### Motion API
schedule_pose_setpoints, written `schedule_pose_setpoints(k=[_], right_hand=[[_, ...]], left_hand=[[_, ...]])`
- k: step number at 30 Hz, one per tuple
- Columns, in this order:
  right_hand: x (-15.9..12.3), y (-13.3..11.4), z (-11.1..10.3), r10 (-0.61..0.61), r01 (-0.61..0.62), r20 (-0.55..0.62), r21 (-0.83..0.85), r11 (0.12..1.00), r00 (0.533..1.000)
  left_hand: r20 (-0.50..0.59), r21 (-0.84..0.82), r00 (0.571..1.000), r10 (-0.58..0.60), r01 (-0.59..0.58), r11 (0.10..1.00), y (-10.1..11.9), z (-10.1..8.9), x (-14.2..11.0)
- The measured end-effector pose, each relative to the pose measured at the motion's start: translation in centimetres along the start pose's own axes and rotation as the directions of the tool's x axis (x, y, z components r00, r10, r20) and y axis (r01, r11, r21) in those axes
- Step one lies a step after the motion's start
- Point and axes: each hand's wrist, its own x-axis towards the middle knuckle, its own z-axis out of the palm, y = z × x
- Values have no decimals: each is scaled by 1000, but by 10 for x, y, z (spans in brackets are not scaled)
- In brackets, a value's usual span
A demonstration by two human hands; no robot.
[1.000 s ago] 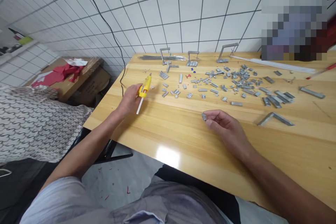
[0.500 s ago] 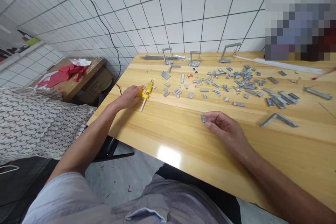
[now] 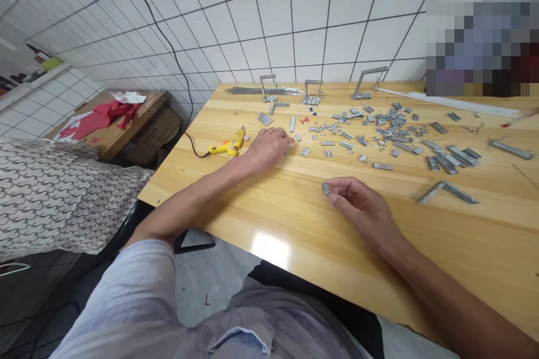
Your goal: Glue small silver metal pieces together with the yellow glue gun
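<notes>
In what looks like a part-picking step, the right hand point(image 3: 364, 210) pinches a grey piece point(image 3: 325, 188) between closed fingertips, while the left hand's point(image 3: 267, 151) curled fingers, hold unclear, cover a small strip point(image 3: 288, 150), calling for a light pinch.

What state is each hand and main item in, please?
Left hand: palm down, grip unclear
Right hand: pinching a small grey piece
Yellow glue gun: lying down, unheld
Three grey frames: standing upright
L-shaped grey piece: lying down
Thin grey rods: lying bundled
</notes>
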Motion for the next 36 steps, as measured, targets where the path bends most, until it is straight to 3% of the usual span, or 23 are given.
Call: schedule_pose_setpoints(k=[7,14,21,25,27,32,36], right_hand=[[0,-2,2,-16,18,34,-49,999,999],[0,-5,1,-44,45,15,-82,996,999],[0,-2,2,-43,46,32,-103,994,999],[0,0,2,-47,50,31,-102,994,998],[0,1,3,-42,45,36,-102,994,998],[0,-1,3,-42,45,36,-105,993,998],[0,-2,2,-42,46,38,-112,993,998]], left_hand=[[36,-65,996,81,-78,995,20,5,21],[13,-86,993,116,-114,990,28,8,25],[9,-165,991,132,-129,978,27,4,0],[-15,-277,979,202,-199,940,12,-1,-20],[-58,-278,987,151,-161,947,-1,-1,-23],[-97,-114,992,-84,73,991,-23,7,-14],[-47,-66,994,-99,96,993,-18,14,-4]])
